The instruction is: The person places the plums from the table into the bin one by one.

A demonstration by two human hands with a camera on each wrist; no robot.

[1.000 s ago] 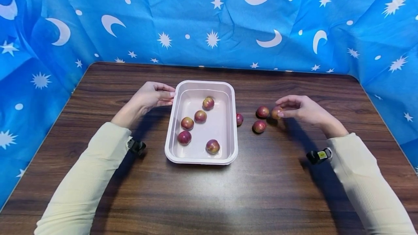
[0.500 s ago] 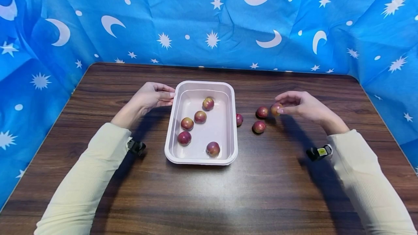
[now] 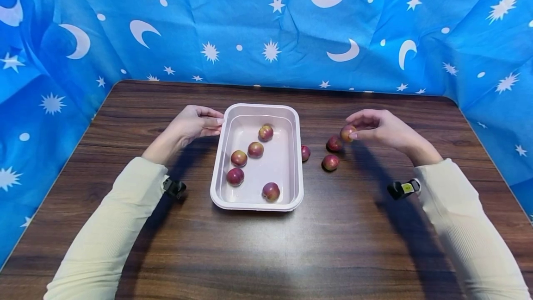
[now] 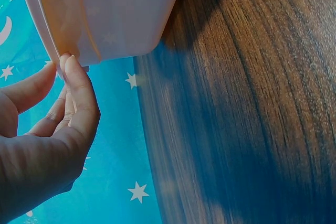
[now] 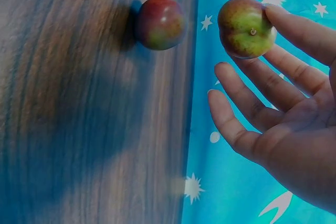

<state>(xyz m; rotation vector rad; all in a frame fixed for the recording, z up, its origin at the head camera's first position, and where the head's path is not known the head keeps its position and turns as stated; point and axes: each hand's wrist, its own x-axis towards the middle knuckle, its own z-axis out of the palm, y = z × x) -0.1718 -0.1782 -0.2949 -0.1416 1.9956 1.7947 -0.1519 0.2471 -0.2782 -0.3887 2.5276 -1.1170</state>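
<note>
My left hand [image 3: 192, 124] pinches the left rim of a white plastic tray [image 3: 296, 175] between thumb and fingers; the left wrist view shows the tray's wall [image 4: 126, 14] close up. Several red-green plums lie inside the tray, one plum [image 3: 271, 191] near its front end. To the right, my right hand [image 3: 385, 131] pinches a plum [image 5: 247, 27] between thumb and fingertips, raised above the table, its stem end facing the wrist camera. Just left of and below it sits another plum [image 3: 334, 143] on the table.
On the dark wood table [image 3: 266, 253], a plum [image 3: 330, 162] lies in front of the raised one, and another plum [image 3: 306, 153] sits against the tray's right side, partly hidden. A blue cloth [image 3: 258, 22] with moons and stars hangs behind the table.
My right hand has lifted the plum off the table and shifted it slightly left and away from me. The front plum in the tray has rolled a little nearer. My left hand stays still.
</note>
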